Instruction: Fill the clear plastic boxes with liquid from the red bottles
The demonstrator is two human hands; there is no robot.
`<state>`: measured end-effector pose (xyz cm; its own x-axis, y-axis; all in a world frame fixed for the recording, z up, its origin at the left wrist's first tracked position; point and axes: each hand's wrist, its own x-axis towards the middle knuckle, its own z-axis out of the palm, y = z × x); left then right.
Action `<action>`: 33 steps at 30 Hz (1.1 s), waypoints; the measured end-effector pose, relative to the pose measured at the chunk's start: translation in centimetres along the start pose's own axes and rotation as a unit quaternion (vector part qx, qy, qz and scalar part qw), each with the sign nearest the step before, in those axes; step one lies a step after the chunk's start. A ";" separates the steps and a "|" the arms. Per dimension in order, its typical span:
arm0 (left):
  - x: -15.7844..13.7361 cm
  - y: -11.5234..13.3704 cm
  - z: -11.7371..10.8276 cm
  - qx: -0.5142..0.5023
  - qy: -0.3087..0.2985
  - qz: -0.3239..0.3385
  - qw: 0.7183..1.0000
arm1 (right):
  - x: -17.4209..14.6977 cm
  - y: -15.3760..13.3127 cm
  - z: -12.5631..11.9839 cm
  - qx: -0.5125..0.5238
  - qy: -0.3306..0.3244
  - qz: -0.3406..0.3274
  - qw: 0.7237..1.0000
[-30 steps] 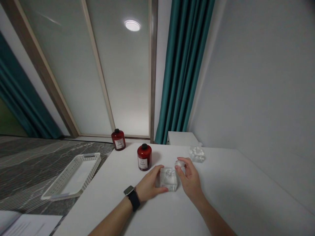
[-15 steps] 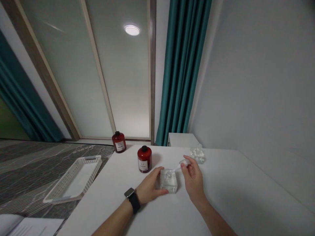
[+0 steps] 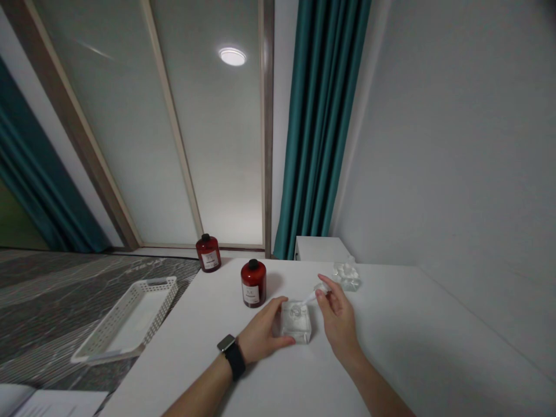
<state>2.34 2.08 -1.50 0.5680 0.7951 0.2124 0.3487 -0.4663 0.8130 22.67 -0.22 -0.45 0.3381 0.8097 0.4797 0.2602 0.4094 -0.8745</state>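
Note:
A square, clear glass bottle stands on the white table, its round neck opening facing up. My left hand, with a black watch on the wrist, is closed around the bottle's left side, thumb at the front and fingers behind. Just right of the bottle, my right hand pinches a clear stopper between thumb and fingers. A thin whitish stem slants from the stopper down-left toward the bottle's back right corner; whether its tip touches the glass I cannot tell.
Behind my right hand stands a second clear glass bottle. Two dark red bottles with black caps, one nearer and one farther, stand at the back left. Left of the table are a white basket and an open book.
My right hand has brought the stopper slightly left, its stem a little closer to the bottle. The left hand keeps its hold. The whole view has shifted slightly.

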 end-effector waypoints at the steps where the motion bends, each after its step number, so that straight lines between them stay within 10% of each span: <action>1: 0.0 0.0 0.0 0.000 0.002 0.000 1.000 | 0.0 0.0 0.0 -0.001 0.000 0.004 1.000; 33: -0.1 -0.4 0.0 0.019 -0.006 -0.002 1.000 | 0.1 0.3 -0.1 0.016 -0.010 0.025 1.000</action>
<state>2.16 2.23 -1.89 0.5763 0.7916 0.2028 0.3788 -0.4787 0.7921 22.82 -0.08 -0.64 0.3325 0.8374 0.4338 0.2144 0.3809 -0.8994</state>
